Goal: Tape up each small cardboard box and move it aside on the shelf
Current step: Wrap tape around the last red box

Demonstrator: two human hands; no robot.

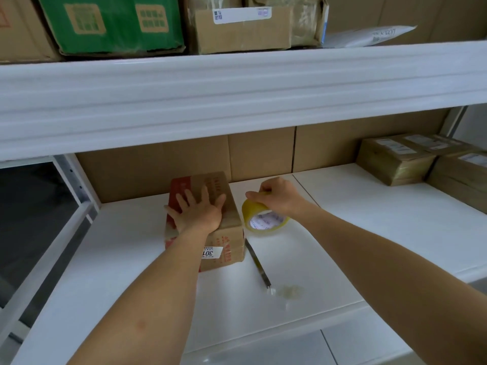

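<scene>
On the white lower shelf [303, 259], a small cardboard box [229, 233] stands near the back, close to the brown cardboard panels [261, 151] that line the rear. Its top carries red printing, and a white label [212, 252] with dark digits sits on its near face. The left hand [199, 210] lies flat on the box's top, fingers straight and spread, palm pressing down. Just to the right of the box, the right hand [279, 197] grips a roll of yellowish packing tape [263, 218] from above, fingers and thumb curled round its upper rim; the roll is tilted, its white printed core facing the camera, and whether its lower edge touches the shelf I cannot tell. A thin dark tool [258, 264], long and narrow, lies on the shelf beside the box's near right corner, running toward the shelf's front. At its near end is a crumpled scrap of clear tape [288, 292]. Farther right, well apart from the hands, taped brown parcels [395, 159] with white labels are grouped at the back of the same shelf. On the upper shelf [237, 88] stand a green carton [110, 25], a labelled brown carton [242, 30] and a white mailer [369, 36].
</scene>
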